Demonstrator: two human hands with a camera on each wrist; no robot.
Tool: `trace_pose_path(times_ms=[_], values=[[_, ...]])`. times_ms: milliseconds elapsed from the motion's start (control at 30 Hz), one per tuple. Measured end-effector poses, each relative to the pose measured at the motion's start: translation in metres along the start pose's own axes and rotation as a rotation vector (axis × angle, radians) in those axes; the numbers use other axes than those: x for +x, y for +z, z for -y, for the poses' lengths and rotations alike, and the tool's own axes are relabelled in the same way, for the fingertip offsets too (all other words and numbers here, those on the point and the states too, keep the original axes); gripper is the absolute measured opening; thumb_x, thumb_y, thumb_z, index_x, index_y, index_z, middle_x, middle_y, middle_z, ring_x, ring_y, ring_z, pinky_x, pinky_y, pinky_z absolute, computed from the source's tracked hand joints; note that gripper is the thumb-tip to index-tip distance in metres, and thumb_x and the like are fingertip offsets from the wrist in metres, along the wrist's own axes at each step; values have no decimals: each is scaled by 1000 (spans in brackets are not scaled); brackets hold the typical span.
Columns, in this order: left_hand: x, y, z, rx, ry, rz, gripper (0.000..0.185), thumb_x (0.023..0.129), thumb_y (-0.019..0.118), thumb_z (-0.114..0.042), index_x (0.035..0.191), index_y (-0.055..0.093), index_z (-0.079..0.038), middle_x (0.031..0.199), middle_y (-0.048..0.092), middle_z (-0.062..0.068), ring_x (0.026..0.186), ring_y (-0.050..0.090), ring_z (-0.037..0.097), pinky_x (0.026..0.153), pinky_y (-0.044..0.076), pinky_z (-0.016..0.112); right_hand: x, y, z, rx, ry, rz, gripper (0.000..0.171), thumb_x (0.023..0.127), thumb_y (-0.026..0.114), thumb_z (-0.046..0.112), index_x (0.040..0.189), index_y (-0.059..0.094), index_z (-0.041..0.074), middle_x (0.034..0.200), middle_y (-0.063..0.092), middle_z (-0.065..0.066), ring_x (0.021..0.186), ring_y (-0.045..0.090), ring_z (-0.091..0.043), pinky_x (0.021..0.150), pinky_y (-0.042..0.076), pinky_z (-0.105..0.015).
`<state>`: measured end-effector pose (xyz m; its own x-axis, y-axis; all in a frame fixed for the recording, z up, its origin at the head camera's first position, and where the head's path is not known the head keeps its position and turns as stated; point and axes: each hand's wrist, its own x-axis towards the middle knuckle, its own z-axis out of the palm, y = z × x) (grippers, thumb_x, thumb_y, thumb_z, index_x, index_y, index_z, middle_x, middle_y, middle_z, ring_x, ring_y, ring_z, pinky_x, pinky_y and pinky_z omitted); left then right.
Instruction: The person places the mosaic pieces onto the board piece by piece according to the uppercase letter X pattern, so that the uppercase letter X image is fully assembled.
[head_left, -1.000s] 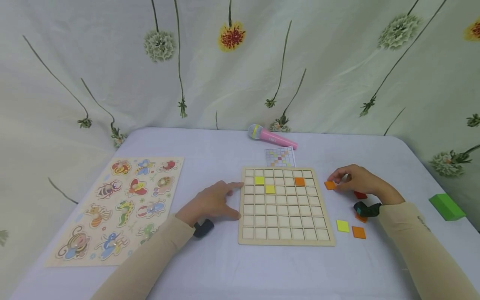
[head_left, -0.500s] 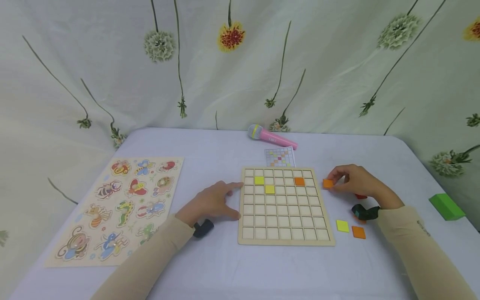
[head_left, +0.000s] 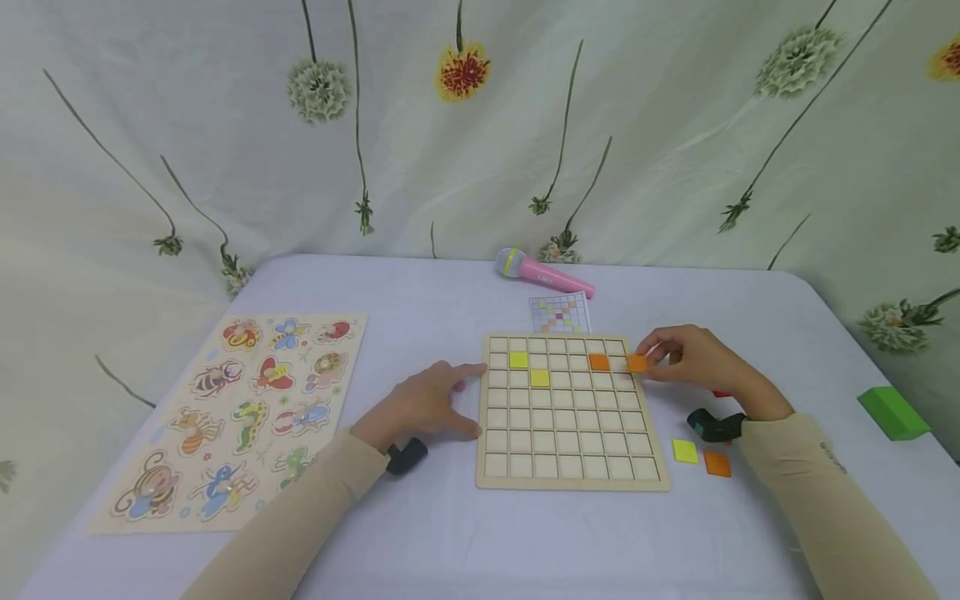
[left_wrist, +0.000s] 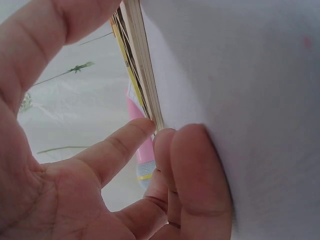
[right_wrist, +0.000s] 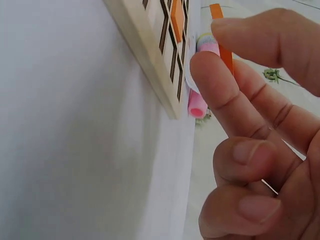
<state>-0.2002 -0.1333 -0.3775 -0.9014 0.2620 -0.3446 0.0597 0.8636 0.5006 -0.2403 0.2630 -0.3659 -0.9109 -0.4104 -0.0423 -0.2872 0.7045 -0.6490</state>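
Far left on my head view there's an insect peg puzzle (head_left: 240, 417) lying flat on the white table (head_left: 450, 533), well apart from everything I'm working with. Next over, my left hand (head_left: 420, 404) is resting on the table right up against the left edge of the wooden grid board (head_left: 572, 433), fingers relaxed and mostly straight, not gripping anything; the left wrist view shows the fingertips (left_wrist: 145, 127) touching the board's edge (left_wrist: 142, 65). On the board itself there are two yellow tiles (head_left: 518, 360) in the upper left squares, sitting diagonal to each other, and one placed orange tile (head_left: 598, 362) in the second row near the right side. Behind the board is a small pattern card (head_left: 559, 314), and behind that a pink toy microphone (head_left: 543, 271) lying on its side. Then my right hand (head_left: 701, 362) is pinching an orange tile (head_left: 637, 362) between thumb and fingers, held over the board's right edge just beside the placed one; I can't tell if it's touching the board. The right wrist view shows that tile (right_wrist: 221, 42) on edge between my fingertips (right_wrist: 210, 75). Near my right wrist on the table lie a loose yellow tile (head_left: 685, 451) and a loose orange one (head_left: 717, 464) side by side, with a bit of red tile (head_left: 722, 392) peeking out behind the hand. Far right sits a green block (head_left: 892, 412).
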Motion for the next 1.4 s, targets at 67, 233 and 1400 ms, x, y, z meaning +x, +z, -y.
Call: trace_pose_path(times_ms=[67,233,1400], values=[[0,0,0,3,3,0,96,80,95,-30,164,49,-28,134,64,8,111,60,24,104,51,48,1,2,3,21,-3,11,25,90,84,3,112,75,-2,90,73,-1,67,53,-18,64,42,-27],[1,0,1,6,6,1,96,80,95,-31,164,49,-28,135,64,8,108,60,23,102,52,48,4,5,10,44,-6,27,26,91,85,6,114,75,-2,90,73,0,69,54,-17,66,43,-27],[3,2,3,20,8,-3,96,80,95,-33,164,50,-30,135,64,7,115,61,24,104,51,48,36,35,37,52,-35,174,18,93,81,8,108,76,0,82,69,2,80,59,-18,77,48,-36]])
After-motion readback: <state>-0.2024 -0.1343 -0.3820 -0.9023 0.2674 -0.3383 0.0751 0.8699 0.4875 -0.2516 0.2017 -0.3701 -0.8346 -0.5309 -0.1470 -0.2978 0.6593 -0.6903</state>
